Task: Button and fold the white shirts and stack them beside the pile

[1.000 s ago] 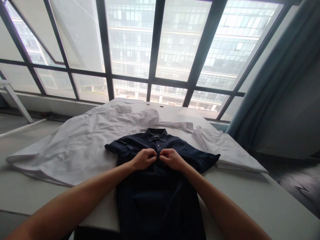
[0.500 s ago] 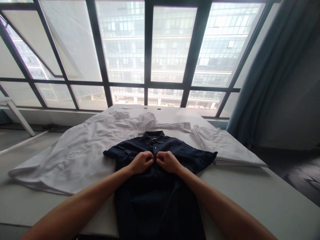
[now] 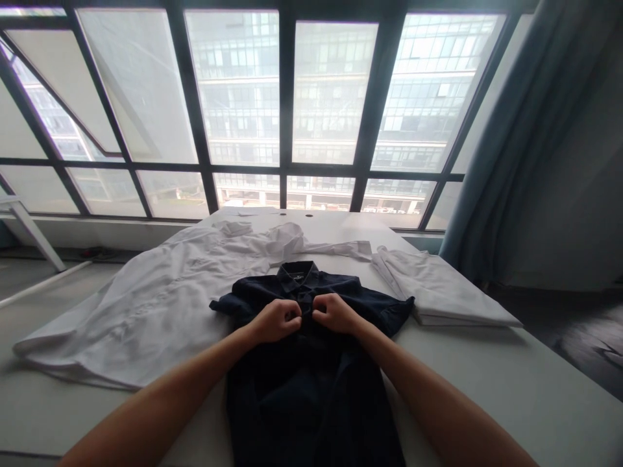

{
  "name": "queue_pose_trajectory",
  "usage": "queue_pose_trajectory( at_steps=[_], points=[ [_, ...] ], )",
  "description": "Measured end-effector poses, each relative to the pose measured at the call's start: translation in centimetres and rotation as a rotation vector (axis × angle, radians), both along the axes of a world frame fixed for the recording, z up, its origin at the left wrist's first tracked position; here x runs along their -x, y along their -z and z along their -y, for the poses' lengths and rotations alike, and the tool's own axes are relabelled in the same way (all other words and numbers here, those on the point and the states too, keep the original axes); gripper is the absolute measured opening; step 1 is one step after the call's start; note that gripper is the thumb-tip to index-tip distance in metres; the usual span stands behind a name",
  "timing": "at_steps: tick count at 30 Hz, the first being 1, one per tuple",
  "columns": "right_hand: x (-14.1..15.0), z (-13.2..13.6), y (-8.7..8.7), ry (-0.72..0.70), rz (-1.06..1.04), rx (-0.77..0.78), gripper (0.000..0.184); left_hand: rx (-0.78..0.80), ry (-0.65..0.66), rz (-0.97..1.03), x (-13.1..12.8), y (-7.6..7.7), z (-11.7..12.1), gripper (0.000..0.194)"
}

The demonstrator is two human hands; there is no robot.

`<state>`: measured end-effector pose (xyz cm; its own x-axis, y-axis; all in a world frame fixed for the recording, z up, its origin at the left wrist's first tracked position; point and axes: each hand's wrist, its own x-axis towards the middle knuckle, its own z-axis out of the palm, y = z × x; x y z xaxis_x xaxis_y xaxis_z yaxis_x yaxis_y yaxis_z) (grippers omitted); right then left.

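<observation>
A dark navy short-sleeved shirt [image 3: 311,402] lies front up on the white table, its collar [image 3: 298,275] pointing toward the window. At the chest, on the left side of the front opening, my left hand [image 3: 280,320] is closed with the cloth pinched between thumb and fingers. Just across the opening my right hand [image 3: 335,312] pinches the other front edge. A small gap parts the two hands, and the cloth between them is lifted and bunched. The buttons under my fingers are hidden.
A crumpled white garment [image 3: 160,305] spreads over the left of the table [image 3: 491,370]. Folded white cloth [image 3: 442,285] lies at the right. Beyond the table stand tall windows [image 3: 335,97], with a grey-blue curtain [image 3: 501,155] on the right and a white metal frame [image 3: 36,233] on the left.
My hands have moved slightly apart, pulling up the cloth at the shirt's front. The shirt's shoulders and sleeves have drawn inward and wrinkled. The view has tilted up a little.
</observation>
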<state>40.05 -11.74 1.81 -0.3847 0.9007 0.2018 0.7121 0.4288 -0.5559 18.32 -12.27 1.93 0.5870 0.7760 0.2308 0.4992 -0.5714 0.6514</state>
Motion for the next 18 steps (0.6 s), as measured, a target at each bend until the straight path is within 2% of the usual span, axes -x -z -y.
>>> queue_pose_trajectory(
  at_steps=[4,7,10,13,15,18],
  points=[
    [-2.4,0.8,-2.5,0.108,0.207,0.196,0.011,0.031,0.032,-0.193,2.0,-1.0,-0.5,0.011],
    [-2.4,2.2,-4.7,0.153,0.399,0.291,0.009,-0.007,0.099,-0.294,1.8,-1.9,0.3,0.008],
    [-0.7,3.3,-5.8,0.216,0.420,0.077,0.014,-0.078,0.129,-0.348,1.0,-2.5,1.4,0.008],
    [1.6,3.5,-5.4,0.272,0.335,-0.171,0.033,-0.116,0.142,-0.380,0.7,-2.7,1.9,0.009],
    [2.7,3.3,-4.6,0.218,0.366,-0.207,0.035,-0.131,0.148,-0.394,0.7,-2.7,1.9,0.008],
    [3.3,2.7,-3.8,0.130,0.473,-0.159,0.025,-0.144,0.148,-0.401,0.9,-2.7,1.8,0.013]
  ],
)
